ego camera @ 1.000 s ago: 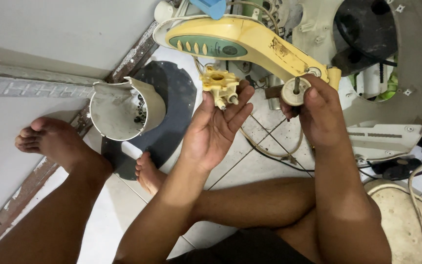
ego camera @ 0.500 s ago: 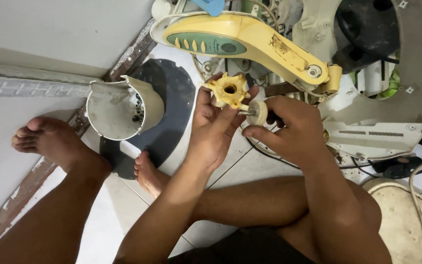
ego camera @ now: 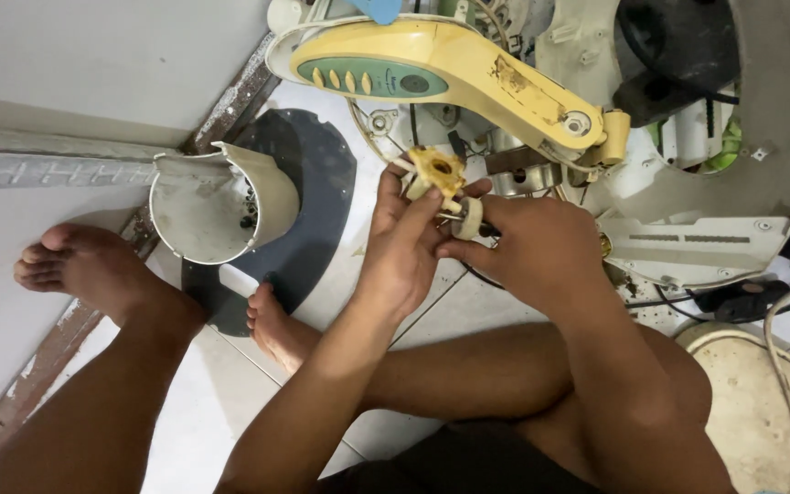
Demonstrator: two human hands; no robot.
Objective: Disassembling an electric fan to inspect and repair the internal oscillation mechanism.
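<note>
On the tiled floor [ego camera: 468, 302], beneath a yellowed appliance arm [ego camera: 468, 69], the left hand [ego camera: 404, 247] pinches a yellow toothed part [ego camera: 438, 170]. The right hand [ego camera: 532, 252] is closed around a small white round piece [ego camera: 471, 218] touching it.

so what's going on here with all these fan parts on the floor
A person sits on the tiled floor with a taken-apart fan. The left hand pinches a small yellow toothed plastic part, and the right hand presses a pale round knob against it. Just above lie the yellow control arm and the open white housing. A cut white cylinder stands to the left.
</note>
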